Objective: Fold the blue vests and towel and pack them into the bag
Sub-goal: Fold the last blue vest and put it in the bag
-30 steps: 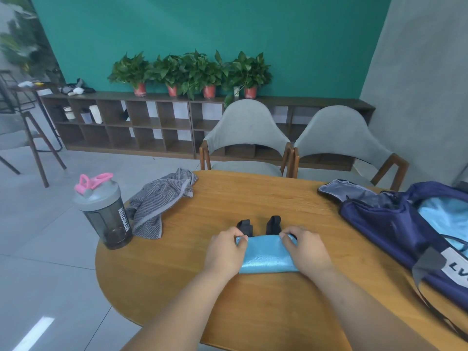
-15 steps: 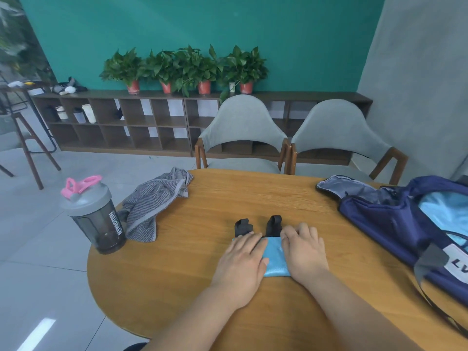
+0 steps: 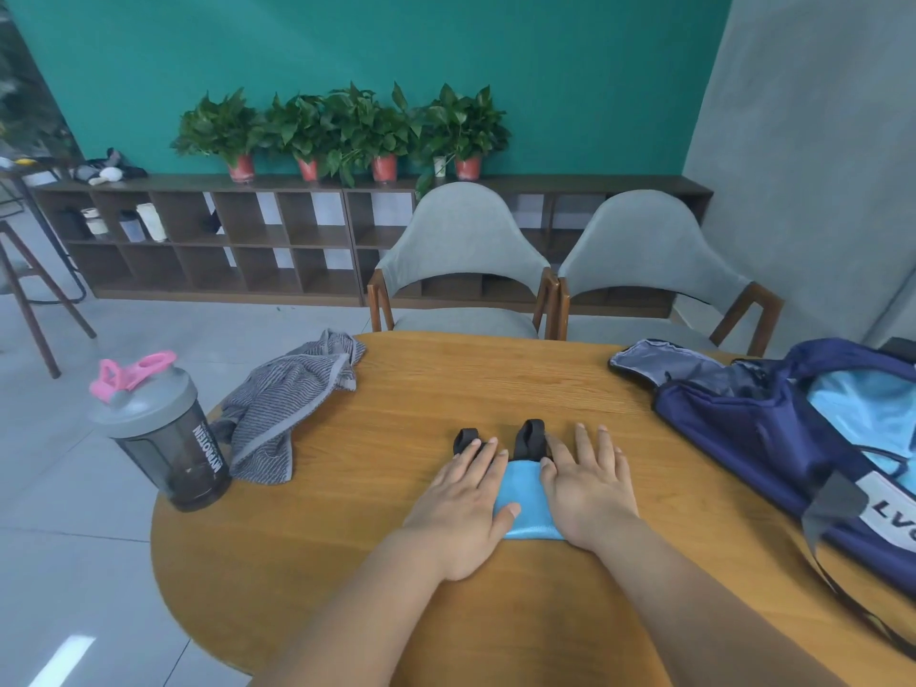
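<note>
Under both palms, on the near part of the round wooden bench (image 3: 446,379), lies the blue vest (image 3: 525,503), folded into a small packet. The left hand (image 3: 463,503) and right hand (image 3: 590,488) lie flat on it side by side with fingers straight, pressing and gripping nothing. Only a strip of shiny fabric shows between them. Two black straps (image 3: 530,438) poke out just past the fingertips.

The vest looks thin, light, limp and slick, so the fold will probably spring open or slide once the pressure comes off. It would be best taken by the two short ends, thumbs on top and fingers slipped beneath, with the straps tucked in so they do not dangle.

Well off to the right of the right hand sits the navy bag (image 3: 743,428), its mouth open. Light-blue fabric (image 3: 862,409) already shows inside, perhaps another vest. The bench between hand and bag is bare, though the bag's floppy rim may need holding open.

Far to the left of the left hand, the grey striped towel (image 3: 287,414) lies crumpled and unfolded, with a shaker bottle (image 3: 163,438) just beside it, easy to knock. Two chairs (image 3: 461,255) stand beyond the fingertips.
</note>
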### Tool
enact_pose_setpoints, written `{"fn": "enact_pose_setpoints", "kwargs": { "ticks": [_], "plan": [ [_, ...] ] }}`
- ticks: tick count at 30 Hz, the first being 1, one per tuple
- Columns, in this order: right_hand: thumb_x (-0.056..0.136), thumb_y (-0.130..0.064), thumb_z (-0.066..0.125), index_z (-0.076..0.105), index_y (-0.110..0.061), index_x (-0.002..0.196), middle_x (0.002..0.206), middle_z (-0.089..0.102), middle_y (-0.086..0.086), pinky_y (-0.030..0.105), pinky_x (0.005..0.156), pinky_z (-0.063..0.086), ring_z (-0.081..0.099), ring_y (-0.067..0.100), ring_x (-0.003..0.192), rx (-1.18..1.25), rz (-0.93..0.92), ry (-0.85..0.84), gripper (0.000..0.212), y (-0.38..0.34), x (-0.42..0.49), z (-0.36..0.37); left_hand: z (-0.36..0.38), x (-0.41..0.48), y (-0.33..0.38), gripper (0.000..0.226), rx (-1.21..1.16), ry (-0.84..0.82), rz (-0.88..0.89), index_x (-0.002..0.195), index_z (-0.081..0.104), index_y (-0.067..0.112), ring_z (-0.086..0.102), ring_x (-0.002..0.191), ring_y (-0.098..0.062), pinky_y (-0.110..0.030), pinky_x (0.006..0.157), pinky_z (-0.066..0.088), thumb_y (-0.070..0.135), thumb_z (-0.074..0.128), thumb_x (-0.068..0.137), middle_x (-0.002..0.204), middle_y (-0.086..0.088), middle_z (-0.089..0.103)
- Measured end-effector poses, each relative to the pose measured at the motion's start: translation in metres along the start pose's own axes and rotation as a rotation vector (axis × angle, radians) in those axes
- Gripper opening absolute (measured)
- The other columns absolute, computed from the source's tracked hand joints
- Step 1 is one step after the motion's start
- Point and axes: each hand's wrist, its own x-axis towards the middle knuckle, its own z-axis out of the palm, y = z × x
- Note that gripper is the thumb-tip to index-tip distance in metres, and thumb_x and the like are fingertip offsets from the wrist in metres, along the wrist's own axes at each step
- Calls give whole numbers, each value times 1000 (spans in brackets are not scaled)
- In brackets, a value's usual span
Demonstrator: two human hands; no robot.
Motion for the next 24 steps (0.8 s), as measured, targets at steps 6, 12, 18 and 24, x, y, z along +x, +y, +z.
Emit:
{"fn": "enact_pose_setpoints", "kwargs": {
  "ticks": [6,12,18,24],
  "plan": [
    [106,-38,43,39,-19,159,168,29,10,50,125,25,16,33,158,-74,-168,388,56,-6,-12,-1,5,-8,-7,71,-95,247,8,168,0,30,-22,155,4,-33,132,0,62,21,109,173,19,-9],
    [110,-37,42,52,-28,150,156,48,-12,38,121,33,31,13,152,138,-487,273,43,-15,-7,-18,12,-10,-13,66,-124,488,-19,162,33,29,14,158,-4,-35,128,21,60,34,105,167,14,31],
    [109,-49,36,54,-42,143,136,59,-8,39,107,42,54,20,128,108,-432,-96,39,-10,7,-29,10,-14,-13,65,-180,531,-52,158,40,27,31,146,-8,-31,124,28,57,39,101,155,13,38],
    [99,-74,34,66,-41,115,109,64,-16,41,96,38,58,14,105,-111,-315,12,49,13,5,-45,10,-11,-15,63,-234,513,-107,157,37,29,37,140,-7,-33,120,36,58,41,102,148,15,38]
  ]
}}
